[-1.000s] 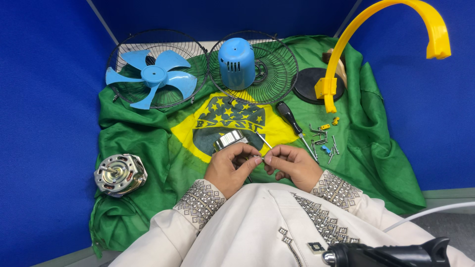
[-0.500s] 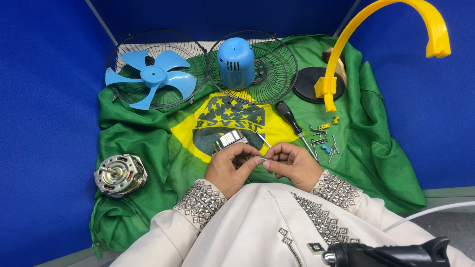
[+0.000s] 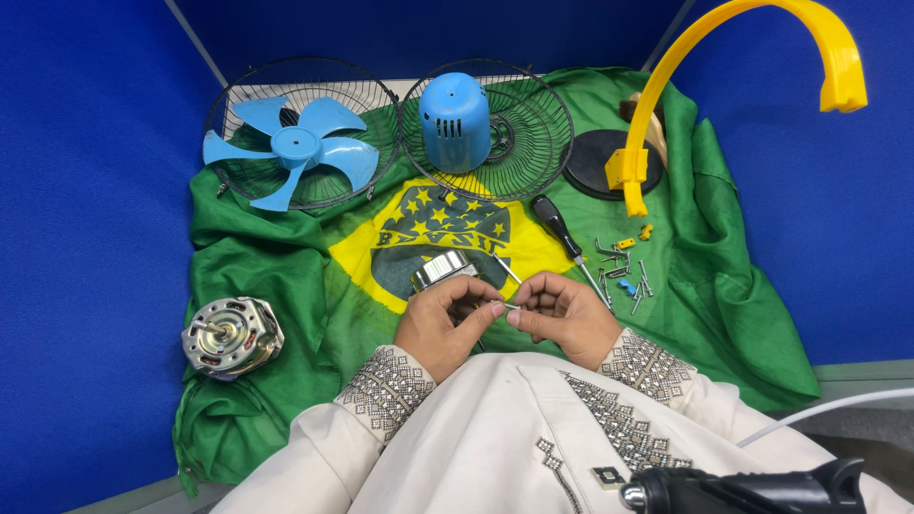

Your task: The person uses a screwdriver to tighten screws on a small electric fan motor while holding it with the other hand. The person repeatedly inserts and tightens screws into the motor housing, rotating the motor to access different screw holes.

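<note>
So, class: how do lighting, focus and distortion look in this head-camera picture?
Head view: even, bright light with soft shadows; wide-angle bending curves the yellow arch and booth edges; the left hand, right hand and small pin are sharp; the dark tool at the bottom edge looks blurred.

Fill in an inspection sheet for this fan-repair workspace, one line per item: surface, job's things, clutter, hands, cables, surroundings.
Surface: green cloth with a yellow and blue centre, spread flat and rumpled at the edges.
Job's things: small metal pin pinched between both hands; silver metal part just behind the left hand.
Clutter: blue fan blade in a wire grille; blue motor cover; bare motor; screwdriver; loose screws; yellow arched bracket.
Hands: left hand and right hand, fingers meeting on the pin.
Cables: white cable at lower right.
Surroundings: blue walls; black tool on the lap.
</note>
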